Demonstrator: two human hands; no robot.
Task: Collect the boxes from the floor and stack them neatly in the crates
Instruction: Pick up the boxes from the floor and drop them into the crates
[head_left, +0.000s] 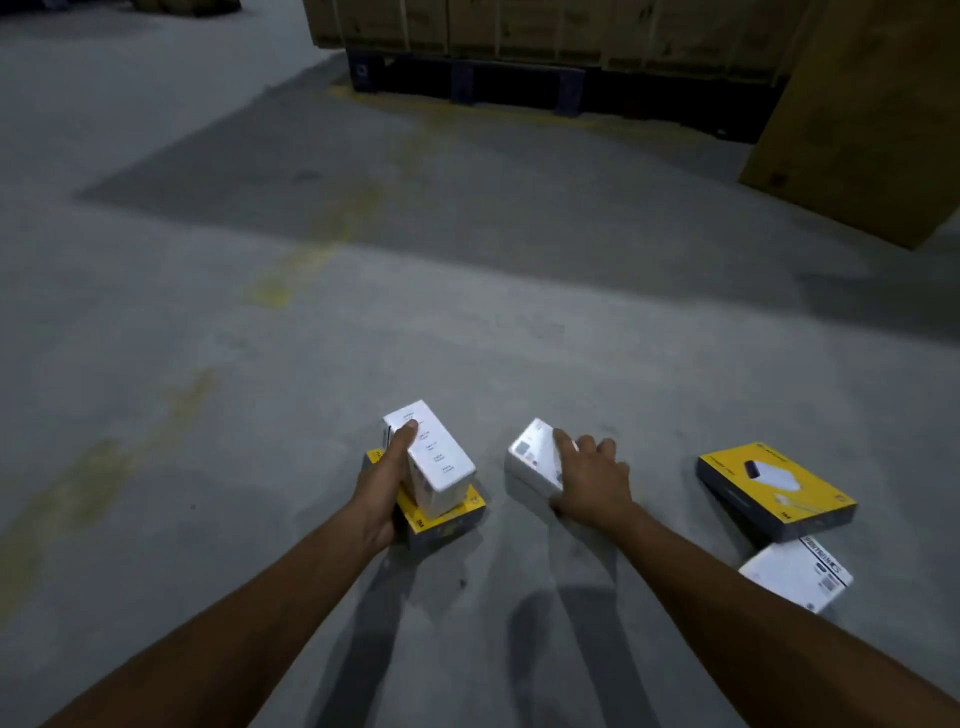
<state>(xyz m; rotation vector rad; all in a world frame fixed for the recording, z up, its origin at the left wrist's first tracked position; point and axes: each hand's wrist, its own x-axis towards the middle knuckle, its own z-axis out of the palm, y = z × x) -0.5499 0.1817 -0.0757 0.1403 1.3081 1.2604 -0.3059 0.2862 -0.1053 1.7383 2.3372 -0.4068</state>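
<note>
Pointing away and slightly left, white box (441, 467) in left hand (383, 491)

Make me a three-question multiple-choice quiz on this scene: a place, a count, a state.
1. Where is the flat yellow box? A floor, right of the right hand; B on a pallet; C in a crate.
2. How many white boxes show? A one; B three; C six.
3. The left hand is: A idle; B gripping two stacked boxes; C pointing.
Answers: A, it lies on concrete; B, left white box, middle white box, far-right white box; B, thumb clamps white onto lower yellow box.
</note>
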